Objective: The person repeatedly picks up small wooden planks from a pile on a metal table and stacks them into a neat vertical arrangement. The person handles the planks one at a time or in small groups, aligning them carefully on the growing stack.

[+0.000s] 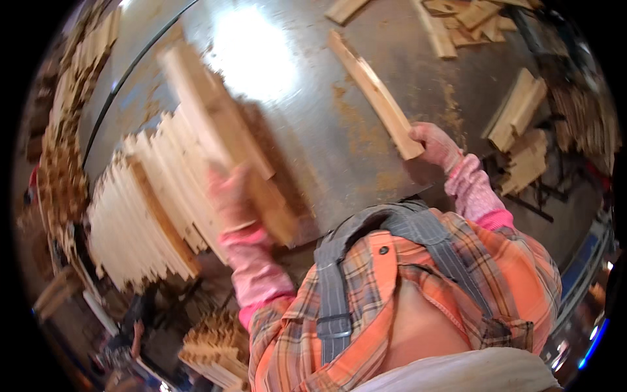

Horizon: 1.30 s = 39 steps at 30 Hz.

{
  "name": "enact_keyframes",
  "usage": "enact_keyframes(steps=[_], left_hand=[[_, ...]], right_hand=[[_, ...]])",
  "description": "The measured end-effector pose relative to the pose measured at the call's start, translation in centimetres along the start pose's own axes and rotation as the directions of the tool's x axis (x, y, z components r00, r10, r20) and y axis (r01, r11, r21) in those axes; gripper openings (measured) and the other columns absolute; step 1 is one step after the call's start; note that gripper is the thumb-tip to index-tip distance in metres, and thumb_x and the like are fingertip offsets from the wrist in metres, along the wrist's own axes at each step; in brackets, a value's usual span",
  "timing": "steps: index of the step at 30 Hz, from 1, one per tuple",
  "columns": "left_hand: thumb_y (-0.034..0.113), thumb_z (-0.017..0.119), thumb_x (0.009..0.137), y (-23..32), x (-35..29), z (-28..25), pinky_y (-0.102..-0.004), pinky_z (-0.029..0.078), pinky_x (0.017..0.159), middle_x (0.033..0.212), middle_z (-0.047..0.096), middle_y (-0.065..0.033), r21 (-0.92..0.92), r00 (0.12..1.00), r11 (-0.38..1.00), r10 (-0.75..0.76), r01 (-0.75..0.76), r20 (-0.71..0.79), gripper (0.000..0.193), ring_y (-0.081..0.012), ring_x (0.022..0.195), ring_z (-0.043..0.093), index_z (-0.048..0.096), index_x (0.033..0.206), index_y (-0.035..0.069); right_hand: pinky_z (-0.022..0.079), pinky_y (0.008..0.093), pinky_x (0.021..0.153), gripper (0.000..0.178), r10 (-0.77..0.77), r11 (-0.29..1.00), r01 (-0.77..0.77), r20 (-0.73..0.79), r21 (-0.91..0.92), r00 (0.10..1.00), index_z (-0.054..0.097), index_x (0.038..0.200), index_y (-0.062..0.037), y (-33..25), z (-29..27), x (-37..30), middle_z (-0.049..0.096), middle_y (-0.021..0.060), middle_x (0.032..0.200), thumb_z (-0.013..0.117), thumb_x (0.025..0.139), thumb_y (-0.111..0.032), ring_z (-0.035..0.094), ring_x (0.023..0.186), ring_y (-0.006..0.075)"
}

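Note:
My right hand (pixel 439 145), in a glove, is closed round the near end of a narrow wooden board (pixel 373 91), which slants away to the far left over the metal tabletop (pixel 313 111). My left hand (pixel 232 196), also gloved and smeared by motion, grips a pale wooden board (pixel 199 108) near its lower end. Right beside that board, another wooden board (pixel 271 206) lies along the inner side of the hand. To the left of my left hand, a row of pale boards (pixel 170 157) stands packed side by side with uneven ends.
Loose wood pieces (pixel 475 19) lie heaped at the far right of the table. Off its right side are stacked boards (pixel 519 108). Long stacks of wood (pixel 68 130) line the left, and a bundle of wood (pixel 219 349) sits low, near my left side. Sawdust patches the metal.

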State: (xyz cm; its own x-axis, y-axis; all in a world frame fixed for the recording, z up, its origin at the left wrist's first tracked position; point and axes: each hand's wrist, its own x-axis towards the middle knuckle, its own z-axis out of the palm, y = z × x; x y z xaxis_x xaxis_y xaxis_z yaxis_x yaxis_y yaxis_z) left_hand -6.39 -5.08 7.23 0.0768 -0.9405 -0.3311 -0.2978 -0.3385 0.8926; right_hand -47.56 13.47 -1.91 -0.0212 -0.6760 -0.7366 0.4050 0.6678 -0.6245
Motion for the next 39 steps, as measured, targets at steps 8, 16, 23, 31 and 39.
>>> enact_keyframes(steps=[8, 16, 23, 31, 39], left_hand=[[0.027, 0.079, 0.079, -10.0, 11.9, -23.0, -0.043, 0.051, 0.103, 0.132, 0.064, -0.0291, 0.726, 0.914, 0.683, 0.239, 0.083, -0.329, 0.08, -0.0411, 0.12, 0.064, 0.049, 0.145, -0.007], [0.031, 0.068, 0.086, -8.3, 10.6, -24.1, -0.0475, 0.049, 0.104, 0.127, 0.065, -0.0305, 0.902, 0.919, 0.178, -0.056, 0.393, -0.389, 0.053, -0.0466, 0.121, 0.06, 0.062, 0.129, 0.001], [0.029, 0.073, 0.083, -7.4, 15.4, -23.0, -0.044, 0.047, 0.109, 0.142, 0.059, -0.0245, 0.823, 0.828, 0.107, -0.135, 0.557, -0.543, 0.06, -0.0404, 0.13, 0.057, 0.062, 0.134, 0.0], [0.024, 0.074, 0.088, 2.9, 20.6, -4.8, -0.0437, 0.045, 0.111, 0.138, 0.061, -0.0279, 0.869, 0.86, 0.411, 0.509, -0.274, 0.03, 0.06, -0.0417, 0.13, 0.056, 0.059, 0.138, -0.006], [0.013, 0.073, 0.094, 17.4, 21.0, 27.9, -0.0378, 0.053, 0.1, 0.135, 0.061, -0.0184, 0.473, 0.734, 0.567, 0.581, -0.675, 0.351, 0.049, -0.0304, 0.118, 0.064, 0.06, 0.138, -0.003]], right_hand=[[0.058, 0.0392, 0.088, 0.058, -0.083, 0.98, 0.06, 0.116, 0.189, 0.99, 0.054, 0.138, 0.0047, -1.3, 2.8, -0.4, 0.068, 0.0153, 0.115, 0.072, 0.091, -0.023, 0.069, 0.101, 0.0264], [0.059, 0.0378, 0.075, 0.037, 0.192, 0.972, -0.2, -0.078, -0.122, 0.978, 0.066, 0.117, 0.003, -2.6, 4.9, -0.1, 0.072, 0.0118, 0.098, 0.072, 0.09, -0.022, 0.07, 0.085, 0.0209], [0.058, 0.0368, 0.07, 0.039, 0.055, 0.982, -0.09, -0.202, -0.164, 0.978, 0.068, 0.117, 0.0048, -1.6, 5.6, -3.1, 0.071, 0.0086, 0.089, 0.071, 0.085, -0.018, 0.069, 0.079, 0.0194], [0.051, 0.0387, 0.059, 0.04, -0.695, 0.495, 0.234, -0.219, -0.837, 0.685, 0.072, 0.083, -0.0022, -37.7, -3.0, 4.5, 0.068, 0.0112, 0.071, 0.067, 0.09, -0.041, 0.066, 0.064, 0.0236], [0.053, 0.0429, 0.098, 0.068, -0.669, 0.561, -0.09, -0.515, -0.823, 0.537, 0.067, 0.128, 0.0013, -40.0, -25.1, 7.1, 0.071, 0.0253, 0.12, 0.071, 0.085, -0.052, 0.069, 0.112, 0.0378]])
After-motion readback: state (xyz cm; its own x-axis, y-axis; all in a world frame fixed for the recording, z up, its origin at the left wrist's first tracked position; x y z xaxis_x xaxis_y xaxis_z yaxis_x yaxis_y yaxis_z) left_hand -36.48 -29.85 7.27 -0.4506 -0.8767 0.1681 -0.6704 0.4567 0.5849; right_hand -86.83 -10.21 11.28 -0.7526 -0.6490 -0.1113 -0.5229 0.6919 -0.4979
